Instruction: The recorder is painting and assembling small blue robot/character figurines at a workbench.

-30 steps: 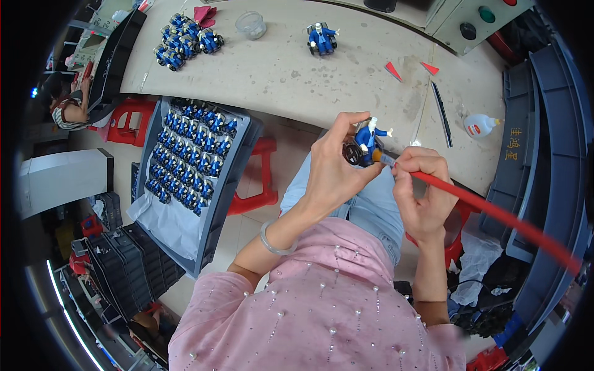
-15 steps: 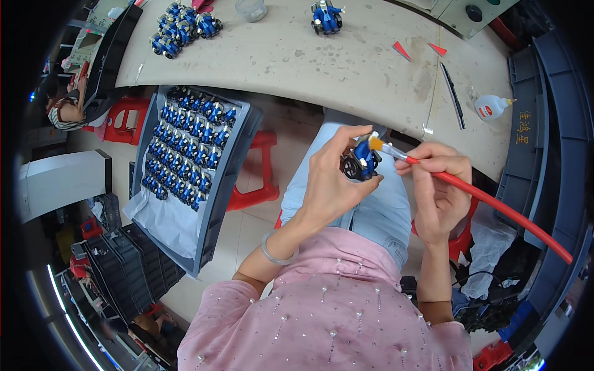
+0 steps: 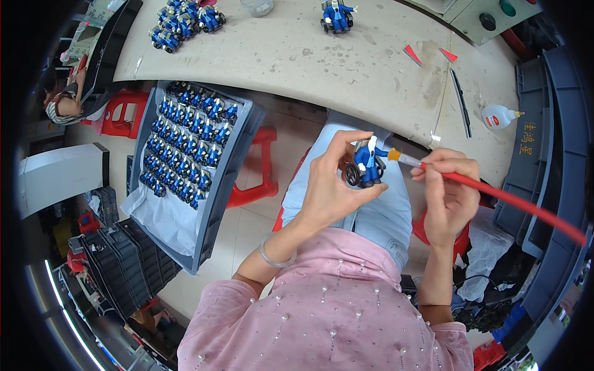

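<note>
A small figurine [image 3: 370,162] in a blue suit, seated in a black wheelchair, is held upright over my lap. My left hand [image 3: 325,185] grips it between the thumb below and the fingers above. A paintbrush [image 3: 507,196] with a long red handle and yellowish bristles is pinched in my right hand [image 3: 451,195]. Its bristle tip is at the figurine's outstretched arm on the right side; whether it touches I cannot tell.
On the table [image 3: 272,68] are a figurine cluster [image 3: 185,26], a lone figurine [image 3: 338,17], a clear cup [image 3: 257,6], a black pen [image 3: 461,102] and a white bottle [image 3: 499,117]. A grey tray [image 3: 240,145] of similar figurines stands left, beside a red stool [image 3: 265,164].
The brush tip has moved from the figurine's head area to its outstretched arm, and my right hand has shifted slightly right. The figurine has turned to show more of its front.
</note>
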### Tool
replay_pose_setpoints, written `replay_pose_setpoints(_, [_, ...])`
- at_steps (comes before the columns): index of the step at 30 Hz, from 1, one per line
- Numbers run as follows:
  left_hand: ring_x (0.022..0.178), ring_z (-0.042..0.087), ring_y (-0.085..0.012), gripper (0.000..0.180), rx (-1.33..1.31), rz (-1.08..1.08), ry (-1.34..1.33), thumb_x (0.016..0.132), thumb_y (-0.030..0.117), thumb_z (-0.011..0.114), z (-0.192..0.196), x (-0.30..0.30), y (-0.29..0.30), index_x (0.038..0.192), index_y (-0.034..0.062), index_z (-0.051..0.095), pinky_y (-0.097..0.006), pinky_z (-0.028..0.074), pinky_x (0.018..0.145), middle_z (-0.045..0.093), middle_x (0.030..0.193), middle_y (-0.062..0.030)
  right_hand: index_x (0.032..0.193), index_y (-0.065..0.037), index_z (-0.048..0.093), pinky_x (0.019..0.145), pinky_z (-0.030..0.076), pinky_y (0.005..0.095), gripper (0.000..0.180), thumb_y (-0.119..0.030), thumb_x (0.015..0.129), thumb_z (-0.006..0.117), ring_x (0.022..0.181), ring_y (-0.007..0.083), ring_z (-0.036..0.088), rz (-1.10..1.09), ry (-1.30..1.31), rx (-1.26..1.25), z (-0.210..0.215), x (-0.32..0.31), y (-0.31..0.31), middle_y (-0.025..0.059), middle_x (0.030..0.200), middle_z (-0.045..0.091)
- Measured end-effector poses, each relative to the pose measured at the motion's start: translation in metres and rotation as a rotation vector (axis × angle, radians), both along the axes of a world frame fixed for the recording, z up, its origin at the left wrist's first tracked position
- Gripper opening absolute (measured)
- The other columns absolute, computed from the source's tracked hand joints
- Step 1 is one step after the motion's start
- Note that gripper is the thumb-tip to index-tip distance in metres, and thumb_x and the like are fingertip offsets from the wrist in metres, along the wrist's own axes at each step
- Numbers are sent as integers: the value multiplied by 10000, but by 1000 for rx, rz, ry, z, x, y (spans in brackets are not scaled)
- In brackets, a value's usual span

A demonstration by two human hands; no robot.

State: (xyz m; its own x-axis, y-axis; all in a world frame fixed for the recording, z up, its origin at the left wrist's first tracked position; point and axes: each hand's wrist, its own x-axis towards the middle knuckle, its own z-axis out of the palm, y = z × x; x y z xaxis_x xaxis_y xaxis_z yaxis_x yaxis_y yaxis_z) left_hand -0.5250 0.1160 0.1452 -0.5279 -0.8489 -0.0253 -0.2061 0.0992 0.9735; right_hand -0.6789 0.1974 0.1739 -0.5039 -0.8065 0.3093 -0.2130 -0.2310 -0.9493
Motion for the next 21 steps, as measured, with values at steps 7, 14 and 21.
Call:
replay_pose_setpoints(7, [857,627,-122,704,319,-36,235,620,38,830,-1,-4,-5,1214,41,453,-242,492,764,647,927,-88,954,22,498,639,515,247,130,87,849,539,708,145,606,234,-124,53,21,-8,0,154,891,579])
replay_pose_setpoints(14, [855,620,-106,743,451,-124,301,617,68,860,-1,-5,-4,1241,37,458,-239,487,757,659,964,-85,960,31,502,649,512,250,105,77,868,524,720,143,607,78,-164,38,19,-11,-2,152,925,581])
replay_pose_setpoints(21, [889,635,-121,754,596,-159,426,653,20,831,2,4,-6,1295,20,436,-256,511,789,650,1030,-96,991,42,506,643,524,253,128,88,873,518,710,153,613,-62,54,-31,10,-22,-4,157,912,589])
